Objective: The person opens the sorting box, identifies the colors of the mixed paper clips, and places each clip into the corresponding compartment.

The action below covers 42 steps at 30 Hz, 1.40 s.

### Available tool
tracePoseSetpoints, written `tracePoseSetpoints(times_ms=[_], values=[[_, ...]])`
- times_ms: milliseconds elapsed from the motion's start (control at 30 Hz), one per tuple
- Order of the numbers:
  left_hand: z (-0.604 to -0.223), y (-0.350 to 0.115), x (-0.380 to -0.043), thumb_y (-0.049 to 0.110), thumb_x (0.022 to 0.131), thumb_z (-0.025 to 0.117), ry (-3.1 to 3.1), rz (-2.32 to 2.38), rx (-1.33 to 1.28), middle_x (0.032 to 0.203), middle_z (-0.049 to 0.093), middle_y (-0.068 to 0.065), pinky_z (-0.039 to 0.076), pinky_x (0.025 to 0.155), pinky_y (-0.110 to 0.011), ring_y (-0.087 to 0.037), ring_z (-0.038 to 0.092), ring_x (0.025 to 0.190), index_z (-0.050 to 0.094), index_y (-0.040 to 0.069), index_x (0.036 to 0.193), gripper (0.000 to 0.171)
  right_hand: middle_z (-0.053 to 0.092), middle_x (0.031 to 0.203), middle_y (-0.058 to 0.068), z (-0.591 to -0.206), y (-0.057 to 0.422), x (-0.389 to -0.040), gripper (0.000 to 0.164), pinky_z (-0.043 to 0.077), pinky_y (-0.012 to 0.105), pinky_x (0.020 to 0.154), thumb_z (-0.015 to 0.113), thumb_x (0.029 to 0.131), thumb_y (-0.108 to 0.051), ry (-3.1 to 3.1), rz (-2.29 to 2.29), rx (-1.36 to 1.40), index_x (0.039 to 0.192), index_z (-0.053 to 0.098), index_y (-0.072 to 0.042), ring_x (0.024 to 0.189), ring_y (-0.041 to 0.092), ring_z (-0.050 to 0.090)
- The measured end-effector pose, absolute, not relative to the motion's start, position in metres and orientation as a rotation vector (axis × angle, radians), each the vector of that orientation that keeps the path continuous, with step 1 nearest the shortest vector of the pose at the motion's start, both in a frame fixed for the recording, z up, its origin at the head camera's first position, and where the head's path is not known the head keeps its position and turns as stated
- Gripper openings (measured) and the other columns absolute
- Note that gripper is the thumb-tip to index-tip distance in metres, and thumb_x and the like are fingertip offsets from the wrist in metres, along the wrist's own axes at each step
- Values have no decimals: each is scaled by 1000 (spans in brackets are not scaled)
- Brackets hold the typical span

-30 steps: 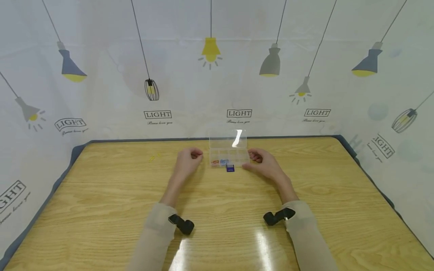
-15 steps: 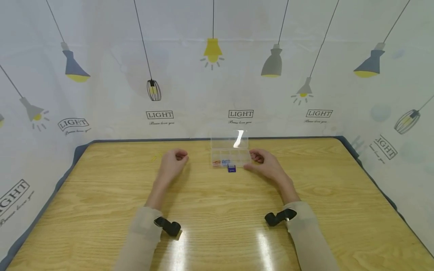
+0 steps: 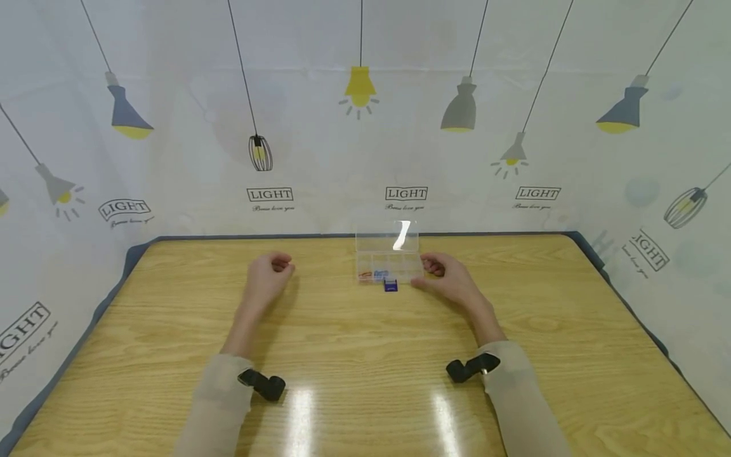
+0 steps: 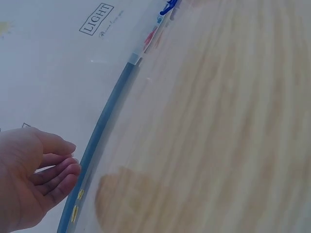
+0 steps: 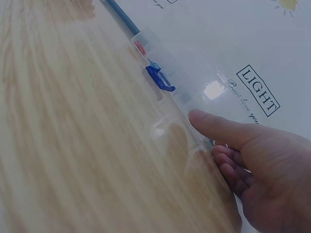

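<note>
A clear plastic compartment box [image 3: 407, 270] stands near the table's back edge, its lid [image 3: 377, 238] raised. Small red pieces [image 3: 365, 276] and blue pieces [image 3: 381, 274] lie in two of its compartments. A dark blue latch-like part [image 5: 158, 77] sits at its front. My right hand [image 3: 451, 279] holds the box's right end, thumb at the front corner and fingers curled at the side. To the left of the box, my left hand [image 3: 267, 279] is loosely curled with nothing seen between its fingers. Yellow paper clips [image 4: 75, 212] lie close by its fingertips; the hand hides them in the head view.
The wooden table [image 3: 365, 343] has a dark blue edge [image 3: 257, 237] at the back. Behind it hangs a white backdrop [image 3: 320, 127] printed with lamps. Both sleeves carry small black wrist cameras [image 3: 268, 385].
My left hand has moved left, away from the box, to where the yellow paper clips lay in view. The right hand and the box have stayed in place.
</note>
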State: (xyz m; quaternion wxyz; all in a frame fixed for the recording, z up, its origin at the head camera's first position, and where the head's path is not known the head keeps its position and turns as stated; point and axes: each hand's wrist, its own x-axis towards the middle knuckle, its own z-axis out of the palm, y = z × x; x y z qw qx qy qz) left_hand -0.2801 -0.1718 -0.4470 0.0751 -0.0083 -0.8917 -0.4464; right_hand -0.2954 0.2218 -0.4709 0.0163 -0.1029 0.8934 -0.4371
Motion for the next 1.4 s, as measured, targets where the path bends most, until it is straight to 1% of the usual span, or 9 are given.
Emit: tracePoseSetpoints(times_ms=[167,467,667,767,867,967,1167,1400], values=[[-444,-182,-278,3,93,63,-2635,-1333,-1,104,67,-26,53,89,-44,-37,64,98,65,-13,114,26,60,114,10,-470,221,-295,65,44,40,96,85,83,-31,2768,-1378,-313,136,58,-5,104,25,53],[-446,-203,-278,2,93,63,-2611,-1316,76,105,67,-26,52,88,-41,-35,63,97,65,-12,115,27,60,114,12,-469,221,-294,63,45,41,95,85,83,-29,2777,-1382,-337,134,59,-2,104,27,54],[-445,-214,-277,4,94,61,-2606,-1290,135,104,66,-24,50,80,-32,-33,63,96,65,-11,116,27,61,115,10,-471,222,-296,64,45,39,95,86,82,-30,2765,-1399,-306,134,59,-4,104,25,54],[-445,-218,-276,5,95,61,-2607,-1270,153,102,66,-23,48,75,-26,-32,62,93,66,-11,115,26,61,116,10,-472,222,-296,66,45,39,95,86,82,-32,2758,-1395,-292,136,58,-5,105,24,54],[-446,-223,-274,5,95,61,-2609,-1257,183,100,66,-22,46,71,-24,-31,62,91,66,-10,113,24,61,118,10,-473,223,-296,68,45,39,96,86,82,-35,2754,-1390,-281,137,58,-6,106,25,54],[-448,-226,-274,6,95,61,-2629,-1247,191,99,67,-22,46,70,-24,-30,62,89,66,-11,111,24,61,118,10,-473,223,-296,68,45,40,96,86,81,-35,2753,-1393,-288,137,58,-6,106,26,55],[-452,-230,-279,9,93,64,-2686,-1193,171,97,69,-21,47,73,-28,-30,62,88,68,-10,108,24,62,117,9,-474,224,-296,68,46,39,96,86,81,-34,2764,-1391,-292,136,59,-6,106,25,55],[-456,-232,-281,6,94,64,-2712,-1143,143,92,68,-19,47,72,-30,-31,63,86,70,-10,104,19,61,116,10,-472,223,-295,66,46,39,95,85,83,-31,2761,-1387,-314,136,58,-4,105,25,54]])
